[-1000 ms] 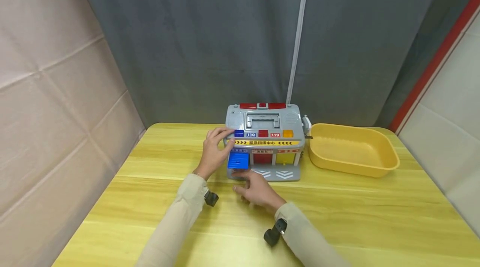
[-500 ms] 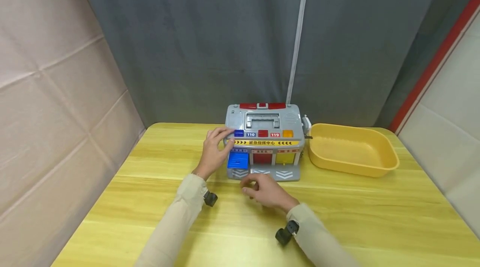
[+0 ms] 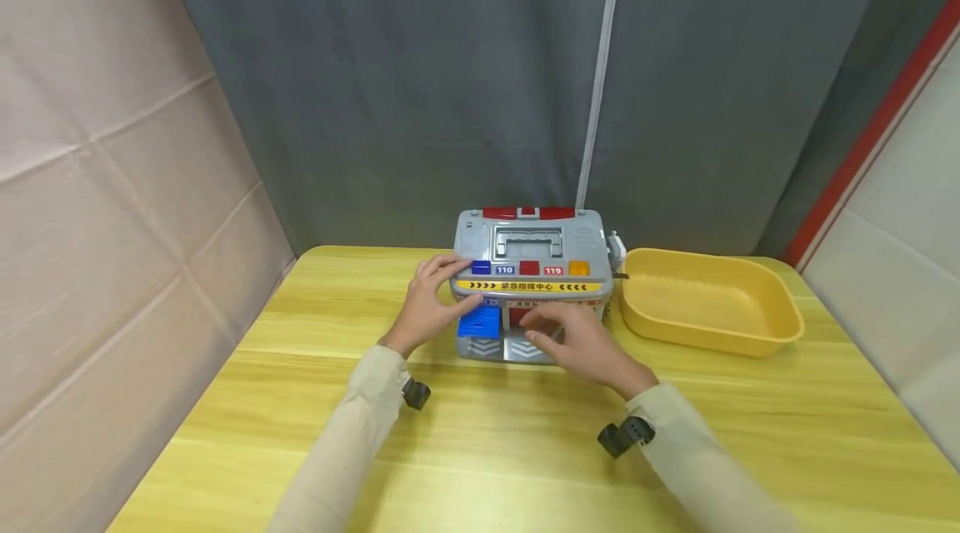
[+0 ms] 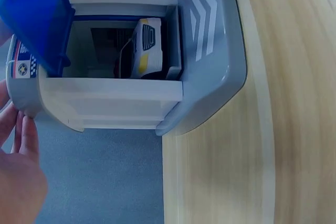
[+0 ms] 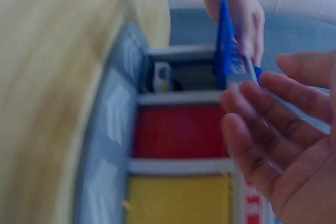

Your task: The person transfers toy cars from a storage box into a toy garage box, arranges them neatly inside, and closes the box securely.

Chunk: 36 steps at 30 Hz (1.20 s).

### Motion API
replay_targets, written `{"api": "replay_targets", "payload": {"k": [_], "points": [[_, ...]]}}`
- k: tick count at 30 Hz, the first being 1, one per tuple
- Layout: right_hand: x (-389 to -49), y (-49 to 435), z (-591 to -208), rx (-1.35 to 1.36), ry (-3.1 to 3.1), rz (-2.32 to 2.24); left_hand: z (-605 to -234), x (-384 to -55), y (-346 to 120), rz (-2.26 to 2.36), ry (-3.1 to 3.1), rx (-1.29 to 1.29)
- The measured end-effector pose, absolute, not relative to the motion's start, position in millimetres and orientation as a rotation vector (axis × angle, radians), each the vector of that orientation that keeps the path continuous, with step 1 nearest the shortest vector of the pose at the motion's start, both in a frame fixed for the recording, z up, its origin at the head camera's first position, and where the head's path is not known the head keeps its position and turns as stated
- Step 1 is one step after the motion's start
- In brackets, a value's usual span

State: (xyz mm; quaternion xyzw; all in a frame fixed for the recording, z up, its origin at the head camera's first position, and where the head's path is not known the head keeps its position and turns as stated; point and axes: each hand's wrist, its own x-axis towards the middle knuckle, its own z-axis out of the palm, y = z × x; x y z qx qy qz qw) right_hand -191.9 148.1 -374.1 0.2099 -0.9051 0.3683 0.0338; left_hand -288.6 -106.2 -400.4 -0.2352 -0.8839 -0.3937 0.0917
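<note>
A grey toy emergency station (image 3: 525, 237) stands on the table. Its left bay has a blue door (image 3: 480, 321) swung up. Through that opening the left wrist view shows a white toy car (image 4: 148, 45) inside. My left hand (image 3: 424, 308) rests at the station's left roof corner, fingers on top and thumb extended toward the upper part of the blue door. My right hand (image 3: 585, 341) hovers in front of the middle and right bays, fingers loosely bent and holding nothing, as the right wrist view confirms. Behind it are the lowered red door (image 5: 181, 132) and yellow door (image 5: 178, 200).
A yellow tray (image 3: 705, 333) sits just right of the station. A white part with a dark rod (image 3: 617, 254) juts from the station's right side. Behind the table hangs a grey curtain (image 3: 375, 100); pale padded walls flank it.
My right hand has drawn back from below the blue door, then moved right and up to the middle bays. The left hand stays at the roof corner, its thumb slightly lower.
</note>
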Motion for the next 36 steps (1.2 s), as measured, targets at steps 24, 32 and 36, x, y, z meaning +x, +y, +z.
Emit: {"api": "replay_targets", "payload": {"k": [24, 32, 36], "points": [[-237, 223, -359, 0.295, -2.722, 0.902, -400, -286, -100, -0.979, -2.664, -0.752], [-239, 222, -365, 0.294, -2.664, 0.887, -406, -288, -91, -0.775, -2.601, -0.728], [-239, 220, -369, 0.297, -2.634, 0.856, -408, -289, -88, -0.724, -2.557, -0.732]]}}
